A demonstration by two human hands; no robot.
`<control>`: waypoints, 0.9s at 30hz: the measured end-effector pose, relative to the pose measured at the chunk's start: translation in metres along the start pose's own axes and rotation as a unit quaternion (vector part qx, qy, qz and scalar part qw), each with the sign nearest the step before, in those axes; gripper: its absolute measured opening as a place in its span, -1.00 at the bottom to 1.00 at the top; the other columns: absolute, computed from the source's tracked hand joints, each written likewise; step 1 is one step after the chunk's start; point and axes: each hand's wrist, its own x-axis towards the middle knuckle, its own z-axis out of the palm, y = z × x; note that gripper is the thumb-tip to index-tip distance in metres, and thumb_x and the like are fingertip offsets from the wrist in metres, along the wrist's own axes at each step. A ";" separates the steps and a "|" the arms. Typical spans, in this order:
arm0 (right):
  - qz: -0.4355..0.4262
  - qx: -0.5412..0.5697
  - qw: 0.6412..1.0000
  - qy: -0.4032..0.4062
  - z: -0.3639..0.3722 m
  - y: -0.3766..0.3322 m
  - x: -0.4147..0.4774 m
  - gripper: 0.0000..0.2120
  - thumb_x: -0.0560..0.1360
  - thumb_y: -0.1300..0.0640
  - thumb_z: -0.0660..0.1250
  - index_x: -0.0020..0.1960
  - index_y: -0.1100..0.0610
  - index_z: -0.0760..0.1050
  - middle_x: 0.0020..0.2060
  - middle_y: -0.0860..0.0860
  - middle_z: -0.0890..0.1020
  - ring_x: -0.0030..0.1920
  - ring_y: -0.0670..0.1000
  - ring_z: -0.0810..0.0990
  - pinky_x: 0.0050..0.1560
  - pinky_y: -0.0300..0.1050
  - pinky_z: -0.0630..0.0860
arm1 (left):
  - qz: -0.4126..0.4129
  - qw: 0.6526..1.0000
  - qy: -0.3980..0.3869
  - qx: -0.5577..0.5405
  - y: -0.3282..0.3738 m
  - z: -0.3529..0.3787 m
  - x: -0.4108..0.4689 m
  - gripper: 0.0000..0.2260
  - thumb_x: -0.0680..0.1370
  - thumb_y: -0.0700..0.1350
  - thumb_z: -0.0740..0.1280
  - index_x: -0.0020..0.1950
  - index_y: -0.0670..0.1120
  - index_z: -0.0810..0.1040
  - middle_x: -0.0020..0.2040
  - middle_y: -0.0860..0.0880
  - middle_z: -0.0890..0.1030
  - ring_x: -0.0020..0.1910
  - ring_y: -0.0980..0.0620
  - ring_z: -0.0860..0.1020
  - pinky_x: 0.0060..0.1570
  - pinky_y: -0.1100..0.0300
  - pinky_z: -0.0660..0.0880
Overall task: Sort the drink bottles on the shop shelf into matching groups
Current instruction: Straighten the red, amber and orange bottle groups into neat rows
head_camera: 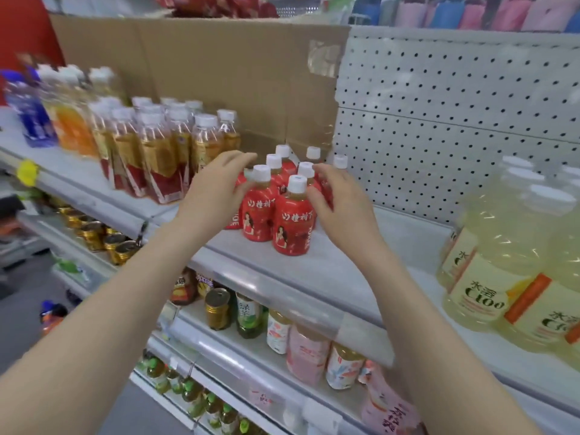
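White-capped red-label plastic bottles (290,227) hold amber drink; left hand (219,186), right hand (340,202) flank them, grips spread; open grey metal shelf (370,259) right of bottles

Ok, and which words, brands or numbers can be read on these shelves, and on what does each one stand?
"水溶 C100": labels of the yellow bottles, on the right.
"绿茶": the green bottle, one shelf lower.
"楂树下", first character unclear: the red bottles between the hands.
Too blurred to read: the writing on the pink bottle, the gold bottles and the shelf tags.
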 end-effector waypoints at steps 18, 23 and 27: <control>0.183 -0.058 0.981 0.015 -0.008 -0.025 -0.007 -0.80 0.53 -0.04 0.44 0.12 -0.02 0.59 -0.08 -0.18 0.66 -0.05 -0.15 0.63 0.01 -0.06 0.58 | 0.177 0.949 -0.179 -0.191 -0.016 0.027 0.045 -0.62 0.60 0.01 0.33 0.42 0.09 0.46 0.10 0.07 0.63 0.10 0.10 0.53 -0.02 0.25 0.33; 0.232 -0.081 0.968 0.057 0.000 -0.040 -0.008 -0.83 0.47 -0.03 0.50 0.00 -0.09 0.56 -0.18 -0.21 0.65 -0.12 -0.23 0.62 0.02 -0.11 0.58 | 0.208 0.933 -0.201 -0.214 -0.026 0.029 0.052 -0.60 0.60 0.01 0.32 0.45 0.08 0.43 0.22 0.03 0.62 0.19 0.01 0.55 0.16 0.09 0.45; 0.261 -0.084 0.960 0.062 0.003 -0.049 -0.007 -0.84 0.48 -0.03 0.49 0.00 -0.10 0.54 -0.17 -0.23 0.64 -0.14 -0.28 0.60 -0.06 -0.24 0.53 | 0.228 0.941 -0.140 -0.208 -0.050 0.014 0.060 -0.55 0.59 0.06 0.32 0.48 0.09 0.39 0.31 0.02 0.58 0.30 -0.02 0.48 0.27 0.02 0.42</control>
